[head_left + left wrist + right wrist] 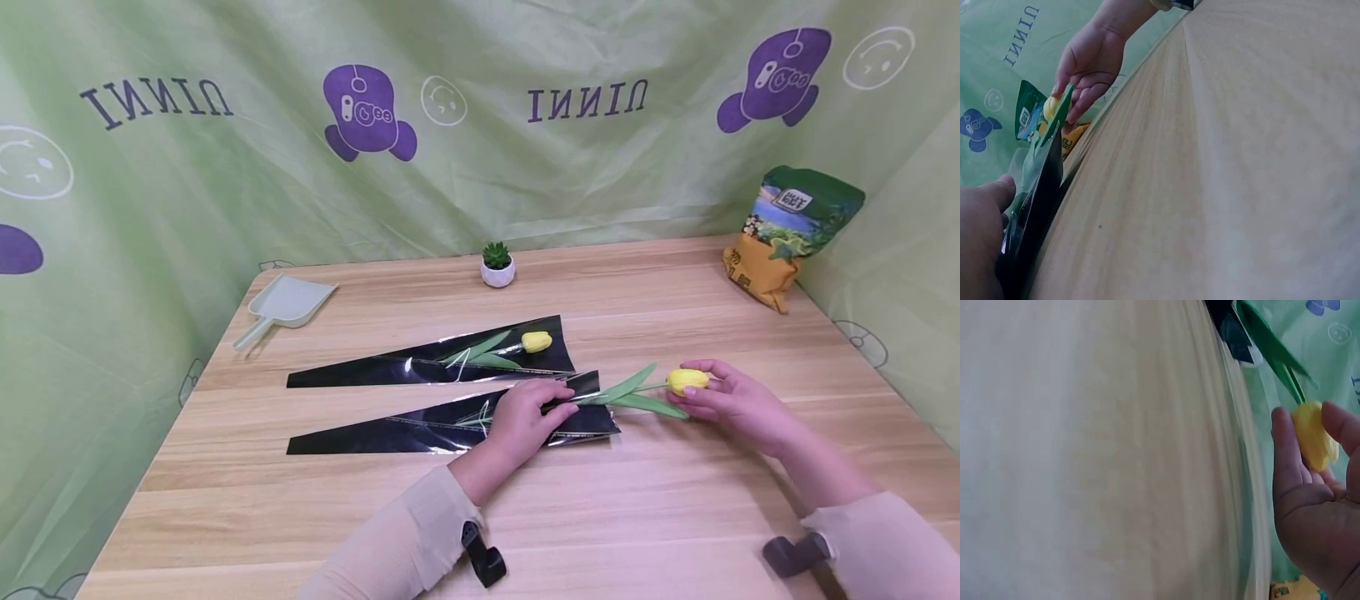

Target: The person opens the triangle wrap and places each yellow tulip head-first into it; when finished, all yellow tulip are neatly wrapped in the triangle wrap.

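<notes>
My right hand (738, 400) holds a yellow tulip (686, 382) by its bloom, between thumb and fingers. Its stem and green leaves (637, 395) run left into the wide end of a black flower sleeve (375, 435) with a clear front. At that mouth my left hand (528, 417) pinches the sleeve, hiding part of the stem. In the left wrist view, the thumb (1000, 190) lies against the sleeve's edge. The right wrist view shows the bloom (1314, 437) between the fingers. Just behind lies a second black sleeve (360, 372) with another yellow tulip (536, 342) inside.
A small potted succulent (497, 265) stands at the back of the wooden table (600, 533). A pale dustpan (288, 302) lies at the back left. At the back right, a green and orange snack bag (795, 233) leans by the green curtain (480, 183).
</notes>
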Motion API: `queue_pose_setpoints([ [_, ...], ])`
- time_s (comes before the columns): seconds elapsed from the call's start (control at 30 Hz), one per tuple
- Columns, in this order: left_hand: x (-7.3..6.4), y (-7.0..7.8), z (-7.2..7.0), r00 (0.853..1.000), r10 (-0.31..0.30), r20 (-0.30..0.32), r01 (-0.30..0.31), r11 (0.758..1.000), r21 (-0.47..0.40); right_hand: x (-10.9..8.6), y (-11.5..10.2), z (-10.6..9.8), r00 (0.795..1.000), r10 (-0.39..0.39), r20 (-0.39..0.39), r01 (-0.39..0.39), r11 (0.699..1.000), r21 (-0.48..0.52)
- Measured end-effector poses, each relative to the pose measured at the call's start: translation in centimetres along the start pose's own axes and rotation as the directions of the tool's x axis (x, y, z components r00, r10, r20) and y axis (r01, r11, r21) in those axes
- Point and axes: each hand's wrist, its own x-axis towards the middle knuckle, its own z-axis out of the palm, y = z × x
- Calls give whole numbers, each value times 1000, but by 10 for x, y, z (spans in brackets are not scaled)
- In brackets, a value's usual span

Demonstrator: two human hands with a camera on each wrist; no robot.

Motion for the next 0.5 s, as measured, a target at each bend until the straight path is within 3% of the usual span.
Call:
queue_pose_setpoints([
  [0.1, 0, 1, 0, 1000, -18, 4, 18, 1000, 16, 2, -6, -4, 997, 59, -52, -69, 976, -207],
  [0.23, 0, 1, 0, 1000, -26, -1, 26, 1000, 14, 6, -13, -6, 989, 88, -119, -132, 889, -439],
  [0.37, 0, 1, 0, 1000, -23, -2, 23, 1000, 3, 11, -16, -5, 988, 94, -122, -145, 834, -532],
  [0.5, 1, 2, -2, 1000, -16, 2, 16, 1000, -7, 18, -16, 1, 991, 108, -73, -130, 825, -550],
])
